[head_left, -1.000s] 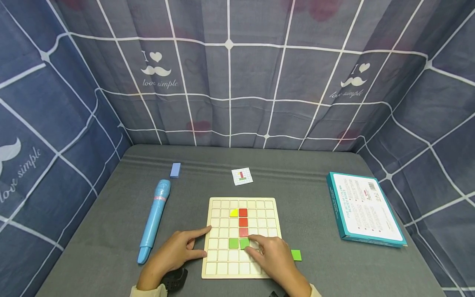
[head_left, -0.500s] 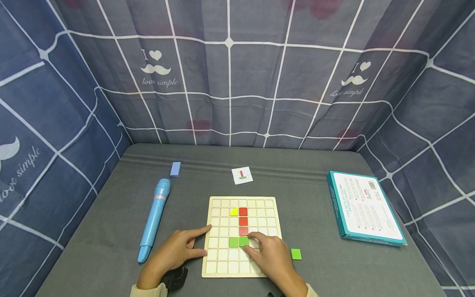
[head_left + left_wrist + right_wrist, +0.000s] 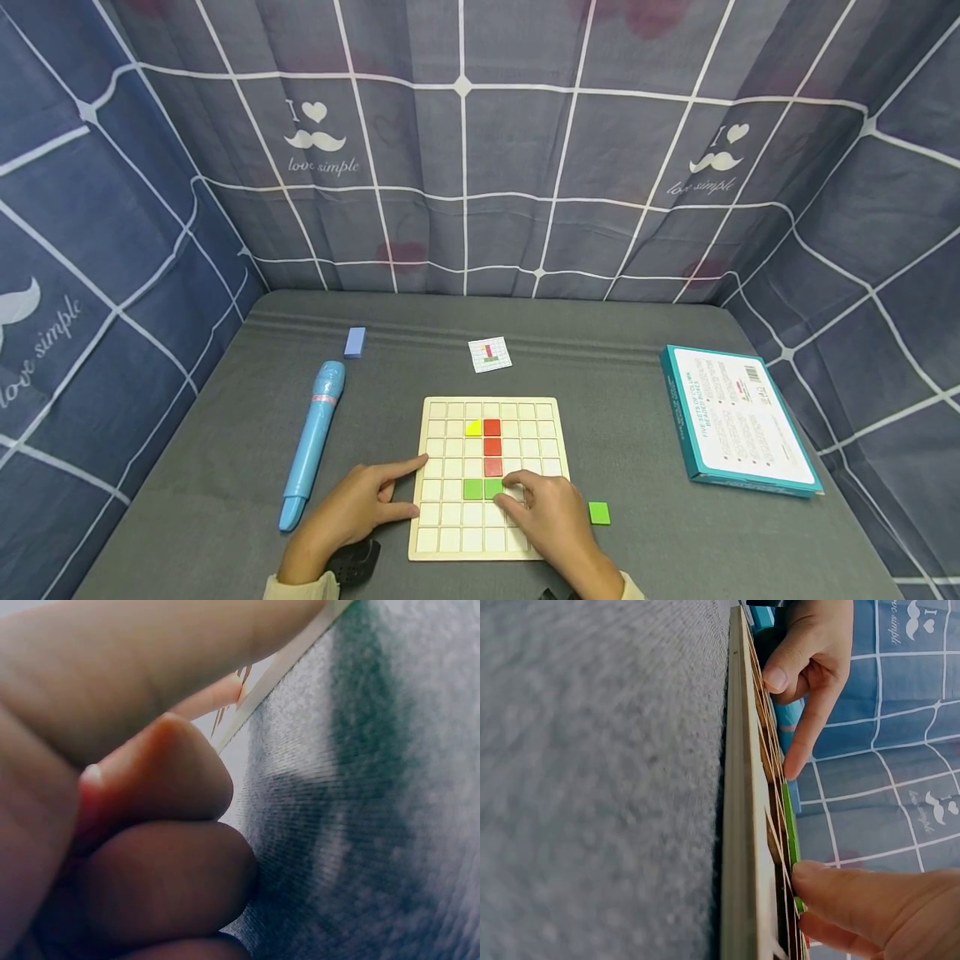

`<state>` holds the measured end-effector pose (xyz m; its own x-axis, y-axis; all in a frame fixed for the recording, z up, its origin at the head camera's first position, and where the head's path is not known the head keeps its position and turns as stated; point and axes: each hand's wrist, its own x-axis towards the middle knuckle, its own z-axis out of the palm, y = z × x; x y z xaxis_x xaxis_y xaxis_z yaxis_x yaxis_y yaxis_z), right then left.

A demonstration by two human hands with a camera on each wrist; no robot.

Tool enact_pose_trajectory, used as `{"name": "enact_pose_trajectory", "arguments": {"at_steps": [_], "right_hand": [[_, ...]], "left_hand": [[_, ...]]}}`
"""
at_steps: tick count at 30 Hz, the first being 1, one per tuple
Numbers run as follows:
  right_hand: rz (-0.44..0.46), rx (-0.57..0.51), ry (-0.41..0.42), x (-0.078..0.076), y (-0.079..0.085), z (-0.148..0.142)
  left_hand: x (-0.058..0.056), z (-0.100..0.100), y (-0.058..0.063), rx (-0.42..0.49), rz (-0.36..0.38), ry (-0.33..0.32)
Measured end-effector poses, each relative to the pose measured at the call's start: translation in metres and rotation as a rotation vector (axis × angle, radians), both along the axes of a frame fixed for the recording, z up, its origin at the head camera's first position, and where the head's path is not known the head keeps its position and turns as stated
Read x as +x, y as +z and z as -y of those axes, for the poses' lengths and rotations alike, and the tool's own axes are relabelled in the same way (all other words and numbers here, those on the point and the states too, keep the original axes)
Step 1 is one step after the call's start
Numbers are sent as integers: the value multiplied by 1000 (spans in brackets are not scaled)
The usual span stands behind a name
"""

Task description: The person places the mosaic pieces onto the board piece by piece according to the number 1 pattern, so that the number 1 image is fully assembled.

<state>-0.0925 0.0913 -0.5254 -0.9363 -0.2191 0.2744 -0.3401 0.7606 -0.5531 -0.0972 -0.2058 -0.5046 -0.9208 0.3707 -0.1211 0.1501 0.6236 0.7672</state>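
Note:
A light wooden grid board (image 3: 447, 543) lies on the grey table. My left hand (image 3: 352, 508) touches its left edge with index finger and thumb stretched out; the left wrist view shows the other fingers (image 3: 172, 877) curled. My right hand (image 3: 551, 512) pinches the right side of a green square tile (image 3: 492, 488) in the grid, thumb and index fingertip at its corners. In the right wrist view, that thumb (image 3: 840, 889) touches the tile's edge. Left of it sits another green tile (image 3: 472, 489). Above are red tiles (image 3: 492, 447) in a column and a yellow piece (image 3: 473, 428).
A loose green tile (image 3: 599, 513) lies right of the board. Behind it is a small pattern card (image 3: 490, 355). A blue microphone-shaped object (image 3: 312, 446) and a blue block (image 3: 355, 342) lie left; a teal and white box (image 3: 738, 421) lies right. Checked curtains (image 3: 420, 150) enclose the table.
The green tile at my right hand has gone from slightly askew to lying level in its square. My right fingertips have shifted slightly. The left hand stays on the board's edge.

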Motion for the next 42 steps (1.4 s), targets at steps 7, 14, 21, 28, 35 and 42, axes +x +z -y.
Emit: {"name": "enact_pose_trajectory", "arguments": {"at_steps": [7, 14, 21, 28, 35, 42], "right_hand": [[-28, -21, 22, 2, -1, -7], [-58, -54, 18, 9, -1, -26], [-124, -115, 91, 16, -6, -56], [-129, -138, 59, 24, -9, -81], [-117, -100, -30, 29, -11, -107], [-76, -58, -120, 33, -11, -128]], "left_hand": [[1, 0, 0, -6, 8, 0], [0, 0, 0, -11, -2, -7], [0, 0, -2, -8, -12, -17], [-1, 0, -1, -17, -2, -9], [-1, 0, -1, -22, -1, -5], [0, 0, -1, -30, -13, -8]]}}
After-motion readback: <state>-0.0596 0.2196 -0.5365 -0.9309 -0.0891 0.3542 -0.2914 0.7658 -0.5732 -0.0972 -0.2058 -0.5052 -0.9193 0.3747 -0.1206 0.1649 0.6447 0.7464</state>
